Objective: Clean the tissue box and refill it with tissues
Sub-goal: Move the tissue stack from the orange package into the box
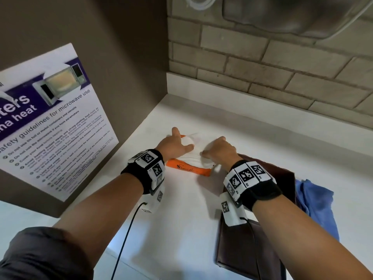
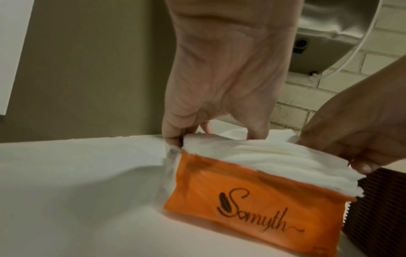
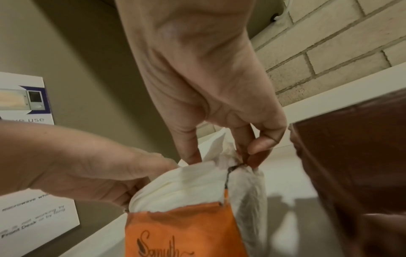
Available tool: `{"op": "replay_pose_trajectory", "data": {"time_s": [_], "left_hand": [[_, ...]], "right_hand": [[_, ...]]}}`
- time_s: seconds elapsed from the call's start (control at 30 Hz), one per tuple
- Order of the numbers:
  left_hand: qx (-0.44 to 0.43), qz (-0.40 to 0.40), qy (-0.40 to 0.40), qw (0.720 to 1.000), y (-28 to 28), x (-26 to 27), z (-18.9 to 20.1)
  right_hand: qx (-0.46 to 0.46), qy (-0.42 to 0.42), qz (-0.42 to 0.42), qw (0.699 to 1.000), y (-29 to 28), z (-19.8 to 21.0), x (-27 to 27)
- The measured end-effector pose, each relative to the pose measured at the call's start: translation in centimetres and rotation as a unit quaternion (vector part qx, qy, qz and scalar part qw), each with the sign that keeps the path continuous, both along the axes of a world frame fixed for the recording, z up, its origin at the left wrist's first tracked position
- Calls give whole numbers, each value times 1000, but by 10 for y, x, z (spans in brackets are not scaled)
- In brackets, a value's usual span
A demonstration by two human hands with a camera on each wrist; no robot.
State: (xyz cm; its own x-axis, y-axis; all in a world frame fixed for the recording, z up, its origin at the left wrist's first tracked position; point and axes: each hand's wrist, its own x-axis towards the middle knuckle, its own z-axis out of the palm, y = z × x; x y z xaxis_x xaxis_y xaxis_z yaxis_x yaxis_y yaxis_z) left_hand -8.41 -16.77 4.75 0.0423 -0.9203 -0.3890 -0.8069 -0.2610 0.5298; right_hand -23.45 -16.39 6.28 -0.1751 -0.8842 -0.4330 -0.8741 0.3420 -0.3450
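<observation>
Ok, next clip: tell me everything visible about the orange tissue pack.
The orange tissue pack is a soft plastic wrapper with "Somyth" in dark script and a feather-like mark. It lies flat on the white counter, beside the brown tissue box. Its top is torn open, exposing a stack of folded white tissues. The left hand holds one end; the right hand pinches the torn wrapper at the other.

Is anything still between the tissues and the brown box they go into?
Yes: the orange wrapper still sheathes the lower part of the tissue stack. The left hand and right hand grip it at its torn top. The brown tissue box sits just right of it.
</observation>
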Motion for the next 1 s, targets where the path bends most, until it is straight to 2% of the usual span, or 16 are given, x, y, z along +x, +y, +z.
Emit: {"op": "replay_pose_trajectory", "data": {"time_s": [0.27,0.43,0.63,0.73,0.8,0.87,1.0], "left_hand": [[6,47,47,998,4,4,6],[8,94,132,987,6,16,3],[0,196,295,935,13,19,0],[21,203,346,916,18,19,6],[23,202,360,911,19,17,9],[9,204,338,919,19,15,11],[-26,205,327,922,20,16,15]], "right_hand": [[10,-5,-34,999,-2,-1,7],[-4,-3,-20,1000,-3,-2,4],[-2,-17,-8,1000,3,8,3],[2,-27,-10,1000,3,7,4],[6,-37,-23,999,3,7,5],[5,-53,-35,998,4,11,4],[18,-122,-61,990,8,17,-1]]}}
